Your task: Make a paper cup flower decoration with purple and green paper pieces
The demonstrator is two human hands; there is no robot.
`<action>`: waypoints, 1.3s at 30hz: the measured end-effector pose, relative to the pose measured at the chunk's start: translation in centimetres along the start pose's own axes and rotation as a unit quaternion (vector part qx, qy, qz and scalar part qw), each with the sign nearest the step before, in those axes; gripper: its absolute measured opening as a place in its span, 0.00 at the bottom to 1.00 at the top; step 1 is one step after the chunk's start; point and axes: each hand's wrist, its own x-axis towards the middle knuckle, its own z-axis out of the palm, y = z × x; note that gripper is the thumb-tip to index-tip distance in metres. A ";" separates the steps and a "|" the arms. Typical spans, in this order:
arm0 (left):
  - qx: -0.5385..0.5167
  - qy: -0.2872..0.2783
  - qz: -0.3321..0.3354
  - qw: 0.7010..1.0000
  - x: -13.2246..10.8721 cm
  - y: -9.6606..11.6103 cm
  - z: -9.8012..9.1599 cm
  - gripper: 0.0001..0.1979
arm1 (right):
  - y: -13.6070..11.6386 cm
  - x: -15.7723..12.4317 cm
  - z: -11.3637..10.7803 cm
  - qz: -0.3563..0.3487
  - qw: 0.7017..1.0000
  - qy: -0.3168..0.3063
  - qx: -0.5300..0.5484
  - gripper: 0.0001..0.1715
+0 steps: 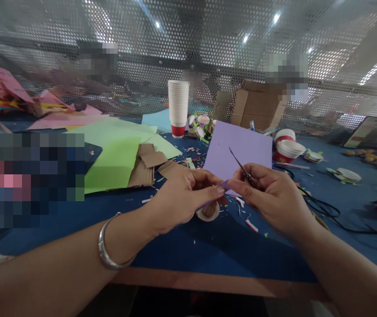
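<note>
Between my two hands is a small purple paper strip (223, 185), pinched near its ends above the table. My left hand (188, 191), with a silver bangle on the wrist, closes thumb and fingers on it. My right hand (267, 193) pinches the strip's other end and also holds scissors (239, 164), whose dark blades point up and away; their handles are hidden in the fingers. Behind the hands lies a purple sheet (238, 143). Partly covered below my left hand is a small round pale piece (210, 213) with something brown on it.
A stack of paper cups (178, 105) stands at the back, beside small cup-bottom crafts (201, 125). Green paper (112, 158) and cardboard pieces (144, 165) lie left. Cut cups (287, 149), a black cable (320, 207) and a cardboard box (257, 105) are right. Paper scraps litter the middle.
</note>
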 end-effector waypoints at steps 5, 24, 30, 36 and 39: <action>0.084 0.029 0.052 0.995 0.1 -0.1 -0.6 0.09 | -0.2 0.0 0.0 0.010 1.000 -0.007 0.010 0.19; -0.140 0.090 0.000 0.986 0.8 -0.3 -0.6 0.11 | 1.2 0.2 -0.2 0.046 0.994 -0.008 0.099 0.26; -0.107 0.074 0.008 0.991 0.7 -0.5 -0.3 0.13 | 0.6 0.1 0.2 0.018 0.999 -0.011 0.038 0.22; -0.047 0.025 -0.003 0.999 0.3 -0.2 0.1 0.13 | 0.3 0.2 0.4 -0.008 1.000 0.014 -0.017 0.18; -0.025 -0.008 -0.010 1.000 0.3 -0.1 -0.3 0.12 | 0.4 0.2 0.3 -0.013 0.999 0.020 -0.029 0.18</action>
